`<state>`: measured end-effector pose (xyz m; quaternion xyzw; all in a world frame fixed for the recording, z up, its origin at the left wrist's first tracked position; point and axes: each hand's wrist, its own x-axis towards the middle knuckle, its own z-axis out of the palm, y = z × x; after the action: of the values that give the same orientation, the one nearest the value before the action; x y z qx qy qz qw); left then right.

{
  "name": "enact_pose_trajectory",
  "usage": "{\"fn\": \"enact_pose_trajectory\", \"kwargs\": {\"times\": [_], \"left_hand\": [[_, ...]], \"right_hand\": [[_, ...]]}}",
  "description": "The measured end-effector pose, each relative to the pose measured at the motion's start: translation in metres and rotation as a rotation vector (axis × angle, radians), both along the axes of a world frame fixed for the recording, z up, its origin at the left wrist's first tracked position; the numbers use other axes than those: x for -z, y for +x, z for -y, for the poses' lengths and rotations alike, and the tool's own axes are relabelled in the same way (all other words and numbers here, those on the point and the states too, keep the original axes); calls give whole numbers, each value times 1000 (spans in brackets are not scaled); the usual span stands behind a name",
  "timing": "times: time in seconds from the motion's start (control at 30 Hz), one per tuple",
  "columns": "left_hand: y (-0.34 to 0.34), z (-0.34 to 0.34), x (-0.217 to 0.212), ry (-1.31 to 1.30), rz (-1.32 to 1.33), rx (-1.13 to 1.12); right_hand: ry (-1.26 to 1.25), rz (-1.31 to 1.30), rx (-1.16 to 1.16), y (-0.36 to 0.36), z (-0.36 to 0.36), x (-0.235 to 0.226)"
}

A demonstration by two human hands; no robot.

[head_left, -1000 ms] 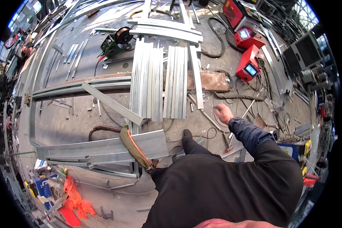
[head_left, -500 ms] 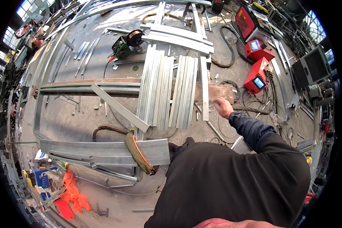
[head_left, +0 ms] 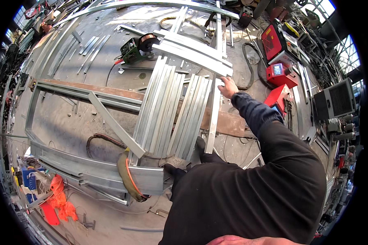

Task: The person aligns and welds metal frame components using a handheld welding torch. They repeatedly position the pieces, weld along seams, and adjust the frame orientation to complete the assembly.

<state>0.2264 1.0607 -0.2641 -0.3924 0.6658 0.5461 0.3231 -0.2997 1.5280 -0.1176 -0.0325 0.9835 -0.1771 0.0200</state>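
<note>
My right hand (head_left: 229, 86) is at the far end of a single long metal bar (head_left: 214, 116), right of the stacked bars. Its thumb and fingers look apart; I cannot tell whether they touch the bar. Just beyond the hand, several thicker silver bars (head_left: 198, 53) lie crosswise. Beside the single bar, two groups of long galvanised bars (head_left: 157, 108) lie side by side across a brown steel beam (head_left: 229, 123). One loose bar (head_left: 114, 122) rests at a slant to their left. My left hand is out of sight.
Near my feet, a green-sleeved cable (head_left: 129, 175) hangs over a wide steel channel (head_left: 149, 179). A green wire feeder (head_left: 131, 51) with a wire spool stands beyond. Red machines (head_left: 279, 96) and hoses are at the right. Orange netting (head_left: 59, 198) lies lower left.
My right hand has moved forward and left along the single bar to its far end. The view has shifted, with the stacked bars now lower in the picture.
</note>
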Motion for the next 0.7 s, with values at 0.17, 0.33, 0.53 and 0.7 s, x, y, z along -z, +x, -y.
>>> {"fn": "enact_pose_trajectory", "kwargs": {"times": [0.17,0.33,0.53,0.7], "left_hand": [[15,-62,-12,-69,100,-160],[30,-134,-39,-121,171,-320],[38,-213,-65,-148,221,-455],[45,-251,-78,-170,258,-530]], "right_hand": [[39,74,-87,-118,1,21],[115,48,-195,-200,9,62],[102,59,-304,-241,33,78],[112,115,-298,-259,45,73]]}}
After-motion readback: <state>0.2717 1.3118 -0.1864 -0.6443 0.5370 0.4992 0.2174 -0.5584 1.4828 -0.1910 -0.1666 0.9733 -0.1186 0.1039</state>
